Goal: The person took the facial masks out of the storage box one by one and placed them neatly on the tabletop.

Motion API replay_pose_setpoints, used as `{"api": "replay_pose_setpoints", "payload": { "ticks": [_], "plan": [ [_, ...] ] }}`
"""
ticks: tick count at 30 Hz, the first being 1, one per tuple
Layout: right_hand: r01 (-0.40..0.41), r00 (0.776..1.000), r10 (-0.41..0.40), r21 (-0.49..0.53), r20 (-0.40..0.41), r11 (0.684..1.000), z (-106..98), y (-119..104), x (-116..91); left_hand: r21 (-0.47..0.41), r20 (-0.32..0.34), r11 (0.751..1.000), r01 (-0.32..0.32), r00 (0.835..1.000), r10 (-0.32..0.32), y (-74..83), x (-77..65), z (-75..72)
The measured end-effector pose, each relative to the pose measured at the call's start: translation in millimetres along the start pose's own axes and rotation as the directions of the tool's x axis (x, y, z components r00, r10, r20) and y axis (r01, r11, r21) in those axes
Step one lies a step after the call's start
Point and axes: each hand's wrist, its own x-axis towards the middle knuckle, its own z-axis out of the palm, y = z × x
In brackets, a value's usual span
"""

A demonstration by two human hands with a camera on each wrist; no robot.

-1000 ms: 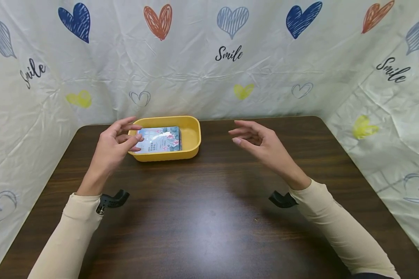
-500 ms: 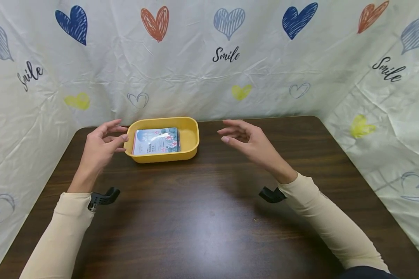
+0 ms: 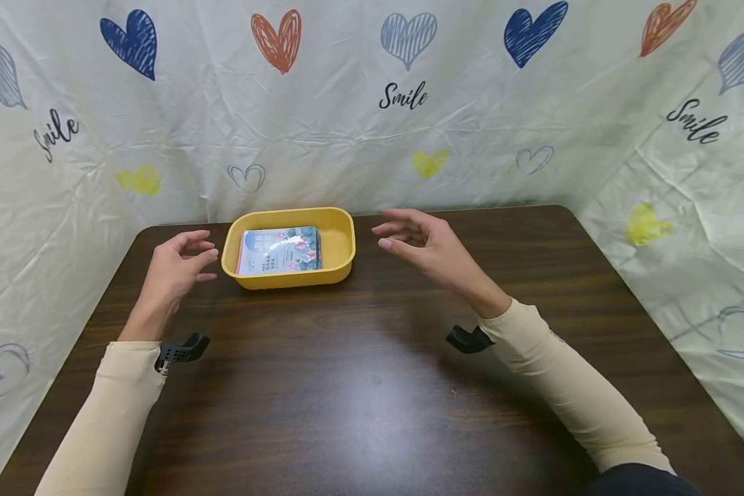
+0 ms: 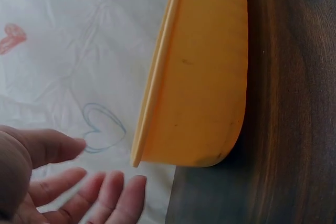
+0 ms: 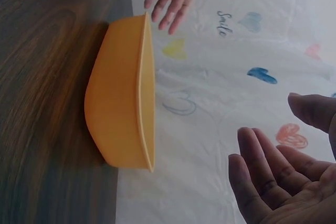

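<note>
A yellow plastic basket (image 3: 337,251) with rounded corners stands at the back of the table, left of centre. In it lies a flat pale-blue packet (image 3: 279,250) printed with pink flowers and green leaves, its top glossy. My left hand (image 3: 176,269) hovers just off the basket's left end, fingers loosely bent and holding nothing. To the right of the basket, apart from it, my right hand (image 3: 424,244) hangs in the air with relaxed fingers and nothing in them. Both wrist views show the basket's outer wall (image 4: 199,77) but not the packet.
The dark wooden table (image 3: 372,372) has rounded far corners. Behind it and along both sides hangs a white cloth (image 3: 335,103) with hearts and lettering. Each wrist bears a black camera mount (image 3: 469,339).
My left hand has moved left and slightly down, from over the basket's left edge to beside it. My right hand has moved left, closer to the basket. The packet stays put.
</note>
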Motion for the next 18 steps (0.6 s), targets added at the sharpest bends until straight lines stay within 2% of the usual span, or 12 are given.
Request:
{"api": "replay_pose_setpoints", "payload": {
  "ticks": [6, 18],
  "plan": [
    [-0.006, 1.000, 0.006, 0.013, -0.006, 1.000, 4.8, -1.5, 4.9, -0.029, 0.036, 0.998, 0.047, 0.998, -0.046, -1.6, 3.4, 4.0],
    [-0.029, 0.999, 0.029, 0.037, 0.016, 0.999, 10.7, 0.8, 18.9, -0.036, 0.040, 0.992, 0.124, 0.992, -0.123, -0.7, 6.3, 10.9]
  ]
}}
